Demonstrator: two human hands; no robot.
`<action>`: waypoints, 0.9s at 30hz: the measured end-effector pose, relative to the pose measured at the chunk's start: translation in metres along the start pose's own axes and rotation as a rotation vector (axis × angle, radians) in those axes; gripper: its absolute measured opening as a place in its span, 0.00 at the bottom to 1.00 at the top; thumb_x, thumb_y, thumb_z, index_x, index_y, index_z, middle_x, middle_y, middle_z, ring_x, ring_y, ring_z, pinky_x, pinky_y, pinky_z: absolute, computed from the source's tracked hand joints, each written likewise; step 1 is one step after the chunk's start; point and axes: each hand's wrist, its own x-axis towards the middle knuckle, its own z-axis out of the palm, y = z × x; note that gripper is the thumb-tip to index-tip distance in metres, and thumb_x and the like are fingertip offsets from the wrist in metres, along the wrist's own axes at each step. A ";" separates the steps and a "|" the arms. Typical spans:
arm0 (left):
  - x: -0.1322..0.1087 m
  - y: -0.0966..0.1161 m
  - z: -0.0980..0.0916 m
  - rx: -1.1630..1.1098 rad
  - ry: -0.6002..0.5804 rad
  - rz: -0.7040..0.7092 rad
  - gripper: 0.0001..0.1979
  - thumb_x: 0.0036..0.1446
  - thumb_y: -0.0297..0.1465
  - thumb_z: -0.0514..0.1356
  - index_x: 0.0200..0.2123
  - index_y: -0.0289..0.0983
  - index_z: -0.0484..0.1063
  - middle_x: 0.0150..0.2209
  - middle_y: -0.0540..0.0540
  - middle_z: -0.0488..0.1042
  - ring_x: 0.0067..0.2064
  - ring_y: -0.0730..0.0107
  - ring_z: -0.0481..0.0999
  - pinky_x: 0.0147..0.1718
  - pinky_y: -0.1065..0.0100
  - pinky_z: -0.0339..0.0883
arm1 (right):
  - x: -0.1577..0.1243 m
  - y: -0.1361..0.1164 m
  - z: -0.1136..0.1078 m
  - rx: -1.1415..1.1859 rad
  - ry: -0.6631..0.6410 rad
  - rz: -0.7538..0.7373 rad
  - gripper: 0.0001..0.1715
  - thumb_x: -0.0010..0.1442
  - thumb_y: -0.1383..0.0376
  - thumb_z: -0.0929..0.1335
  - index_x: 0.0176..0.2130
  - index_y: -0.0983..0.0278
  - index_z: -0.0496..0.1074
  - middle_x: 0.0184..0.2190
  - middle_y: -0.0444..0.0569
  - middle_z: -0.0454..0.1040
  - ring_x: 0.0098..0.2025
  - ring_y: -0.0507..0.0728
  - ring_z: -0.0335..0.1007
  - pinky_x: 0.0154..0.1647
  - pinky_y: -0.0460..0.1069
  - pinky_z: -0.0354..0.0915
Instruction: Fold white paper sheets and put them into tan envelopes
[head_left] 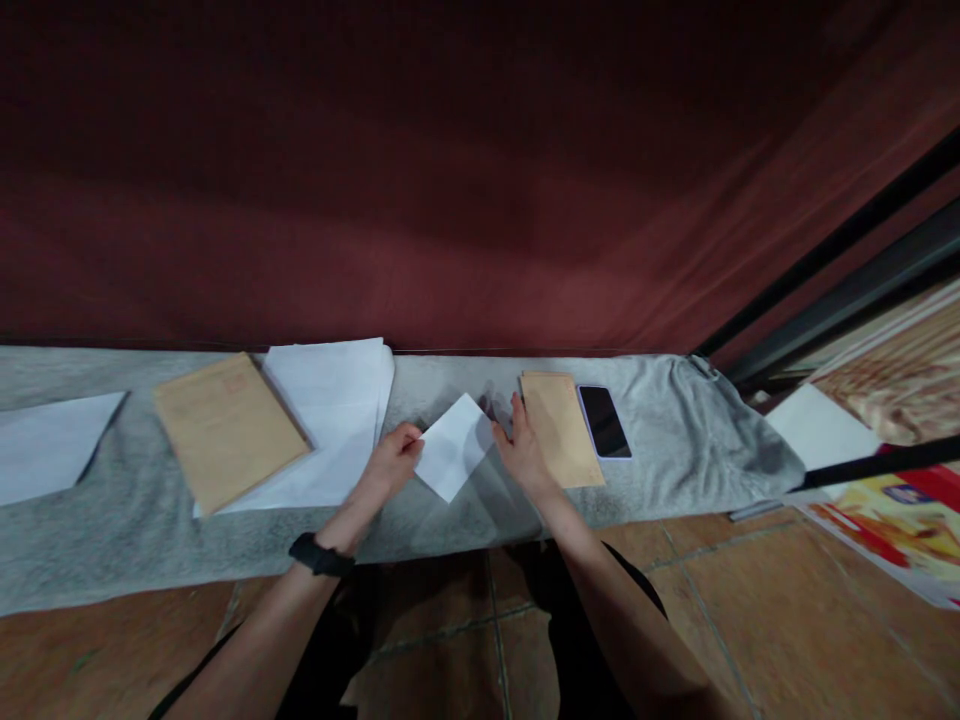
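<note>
A small white sheet of paper [454,450], perhaps folded, is held at an angle above the grey cloth. My left hand [394,458] pinches its left corner between thumb and fingers. At the paper's right corner is my right hand [520,452], with its fingers apart; the thumb side lies close to the edge, and I cannot tell whether it touches. Just right of that hand lies a brown envelope [566,430], partly under the wrist. To the left, larger white sheets [337,400] rest partly beneath another stack of brown envelopes [232,430].
A grey cloth [667,430] covers the long, narrow surface. Beside the right envelope lies a phone [606,422]. Another white sheet [52,445] is at far left. A dark red curtain [450,200] hangs behind, and a black metal frame [847,240] stands at right above a tiled floor [750,600].
</note>
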 end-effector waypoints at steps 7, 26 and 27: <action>-0.013 0.007 0.022 -0.613 0.057 -0.276 0.14 0.39 0.30 0.68 0.30 0.39 0.68 0.32 0.50 0.77 0.36 0.64 0.79 0.36 0.60 0.80 | -0.002 -0.011 0.013 0.502 -0.032 0.373 0.44 0.55 0.49 0.72 0.65 0.63 0.64 0.52 0.54 0.78 0.51 0.62 0.75 0.55 0.58 0.71; -0.007 0.001 0.000 -0.301 0.009 -0.061 0.16 0.41 0.42 0.69 0.28 0.37 0.73 0.24 0.51 0.75 0.24 0.72 0.71 0.23 0.71 0.62 | 0.012 -0.001 -0.003 0.240 -0.210 0.183 0.25 0.58 0.61 0.69 0.55 0.63 0.75 0.36 0.47 0.81 0.35 0.56 0.76 0.38 0.51 0.72; -0.007 -0.001 0.001 -0.282 0.018 -0.064 0.16 0.41 0.42 0.68 0.28 0.38 0.72 0.23 0.53 0.73 0.23 0.72 0.69 0.21 0.71 0.61 | 0.012 -0.001 -0.003 0.152 -0.154 0.138 0.25 0.60 0.62 0.68 0.56 0.64 0.74 0.40 0.50 0.81 0.39 0.58 0.77 0.43 0.52 0.73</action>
